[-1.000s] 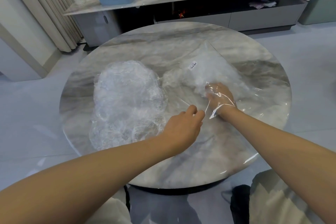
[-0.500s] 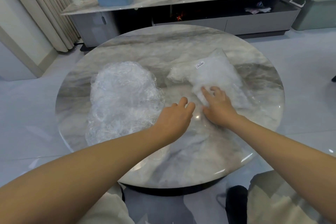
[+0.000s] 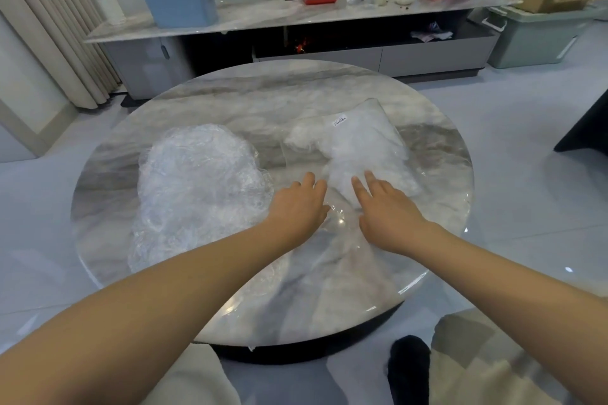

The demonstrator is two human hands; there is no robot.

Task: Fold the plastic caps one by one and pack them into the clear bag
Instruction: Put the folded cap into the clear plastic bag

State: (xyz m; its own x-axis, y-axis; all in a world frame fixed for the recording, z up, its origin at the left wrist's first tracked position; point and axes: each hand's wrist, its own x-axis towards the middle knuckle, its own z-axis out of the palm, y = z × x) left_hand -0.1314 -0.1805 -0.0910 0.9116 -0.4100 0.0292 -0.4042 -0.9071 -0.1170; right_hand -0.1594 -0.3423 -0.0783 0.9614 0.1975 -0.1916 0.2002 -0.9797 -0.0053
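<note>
A loose heap of crumpled plastic caps (image 3: 197, 187) was piled left of the clear bag (image 3: 358, 154), which was laid flat and part-filled.

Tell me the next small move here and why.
Probably the left hand reaches left to the pile of loose plastic caps for one to fold. Both hands lie flat and hold nothing, the right hand pressing on the clear bag, which looks partly filled; the pile remains large.
</note>
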